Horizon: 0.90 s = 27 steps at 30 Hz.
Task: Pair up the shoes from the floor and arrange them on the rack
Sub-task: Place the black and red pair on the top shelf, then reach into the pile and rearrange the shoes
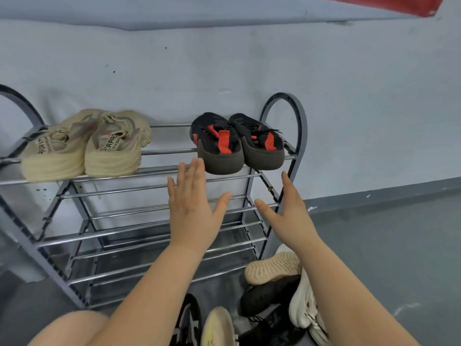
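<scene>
- Left hand (190, 211): grip spread wide, fingers straight, holding nothing, raised just below the heel of the left shoe of the black pair.
- Right hand (289, 216): grip likewise spread and empty, beside the rack's right post.
- Black knit shoes with red-orange straps (237, 143): paired heels-out at the right end of the top shelf of the grey metal tube rack (154, 228).
- Beige mesh sneakers (84, 146): paired at the shelf's left end.
- Loose heap of black, white and cream shoes (269, 295): on the grey floor (386, 245), by the rack's right foot.
</scene>
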Each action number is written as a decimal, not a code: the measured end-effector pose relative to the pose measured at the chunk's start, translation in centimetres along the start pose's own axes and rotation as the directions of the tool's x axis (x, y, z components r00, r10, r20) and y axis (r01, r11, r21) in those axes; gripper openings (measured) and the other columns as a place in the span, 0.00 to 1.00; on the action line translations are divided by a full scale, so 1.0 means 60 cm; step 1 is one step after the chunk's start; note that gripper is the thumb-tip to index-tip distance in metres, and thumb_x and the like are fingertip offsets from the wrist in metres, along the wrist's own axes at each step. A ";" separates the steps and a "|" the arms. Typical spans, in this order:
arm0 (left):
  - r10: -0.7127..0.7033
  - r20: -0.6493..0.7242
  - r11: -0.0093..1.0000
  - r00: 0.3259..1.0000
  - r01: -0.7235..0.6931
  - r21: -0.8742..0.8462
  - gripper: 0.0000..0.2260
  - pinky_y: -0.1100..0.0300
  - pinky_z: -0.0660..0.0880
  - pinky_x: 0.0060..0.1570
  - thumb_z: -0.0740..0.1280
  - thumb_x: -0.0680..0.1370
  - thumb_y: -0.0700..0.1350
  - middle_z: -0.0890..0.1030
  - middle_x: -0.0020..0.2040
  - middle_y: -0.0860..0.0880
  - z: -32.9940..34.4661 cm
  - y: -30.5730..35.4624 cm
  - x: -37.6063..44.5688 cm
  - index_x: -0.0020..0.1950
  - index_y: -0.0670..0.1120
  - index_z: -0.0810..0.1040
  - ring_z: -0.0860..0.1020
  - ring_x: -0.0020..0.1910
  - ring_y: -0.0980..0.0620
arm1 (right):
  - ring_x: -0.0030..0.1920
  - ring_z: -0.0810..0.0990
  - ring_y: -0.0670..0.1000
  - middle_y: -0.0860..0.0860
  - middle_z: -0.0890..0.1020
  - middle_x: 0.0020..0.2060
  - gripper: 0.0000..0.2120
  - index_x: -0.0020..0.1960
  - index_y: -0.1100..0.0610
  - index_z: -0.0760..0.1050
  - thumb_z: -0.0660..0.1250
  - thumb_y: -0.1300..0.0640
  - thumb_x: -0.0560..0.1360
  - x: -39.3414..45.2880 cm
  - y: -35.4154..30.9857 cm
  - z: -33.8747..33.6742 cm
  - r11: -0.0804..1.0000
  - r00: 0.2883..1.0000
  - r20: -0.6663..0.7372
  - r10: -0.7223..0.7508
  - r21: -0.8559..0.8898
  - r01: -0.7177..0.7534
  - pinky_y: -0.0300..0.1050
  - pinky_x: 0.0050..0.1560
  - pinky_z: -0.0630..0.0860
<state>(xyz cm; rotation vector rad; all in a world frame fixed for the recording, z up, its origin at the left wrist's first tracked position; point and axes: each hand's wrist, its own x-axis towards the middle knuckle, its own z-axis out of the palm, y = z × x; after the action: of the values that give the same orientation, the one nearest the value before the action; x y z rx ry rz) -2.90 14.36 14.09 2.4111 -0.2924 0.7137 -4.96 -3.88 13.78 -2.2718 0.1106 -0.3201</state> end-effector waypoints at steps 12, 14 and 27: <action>0.100 0.594 0.963 0.798 -0.228 0.143 0.35 0.54 0.36 0.74 0.52 0.80 0.60 0.38 0.78 0.47 0.048 0.018 -0.126 0.77 0.45 0.37 0.38 0.77 0.50 | 0.77 0.49 0.56 0.55 0.47 0.78 0.43 0.78 0.53 0.40 0.59 0.37 0.76 -0.131 0.069 0.021 0.842 0.946 0.299 0.126 -0.537 0.058 0.50 0.75 0.50; 0.097 0.663 0.953 0.742 -0.261 0.154 0.35 0.54 0.37 0.75 0.51 0.80 0.60 0.38 0.78 0.47 0.059 0.015 -0.147 0.77 0.45 0.37 0.39 0.77 0.49 | 0.77 0.48 0.57 0.55 0.47 0.78 0.42 0.78 0.53 0.40 0.58 0.36 0.76 -0.151 0.085 0.027 0.799 0.925 0.329 0.192 -0.600 0.047 0.52 0.75 0.52; 0.143 0.865 0.836 0.480 -0.527 0.155 0.34 0.53 0.39 0.76 0.52 0.80 0.59 0.40 0.78 0.45 0.122 0.003 -0.173 0.77 0.45 0.39 0.41 0.77 0.48 | 0.76 0.53 0.57 0.54 0.52 0.77 0.39 0.78 0.53 0.45 0.60 0.40 0.76 -0.152 0.208 -0.057 0.536 0.879 0.238 0.413 -0.844 -0.023 0.54 0.71 0.61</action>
<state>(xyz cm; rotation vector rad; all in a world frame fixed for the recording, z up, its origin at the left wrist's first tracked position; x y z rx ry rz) -8.50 10.18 3.50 2.9825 -1.1606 -0.3820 -14.34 -12.92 4.83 -3.1667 0.4074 0.4980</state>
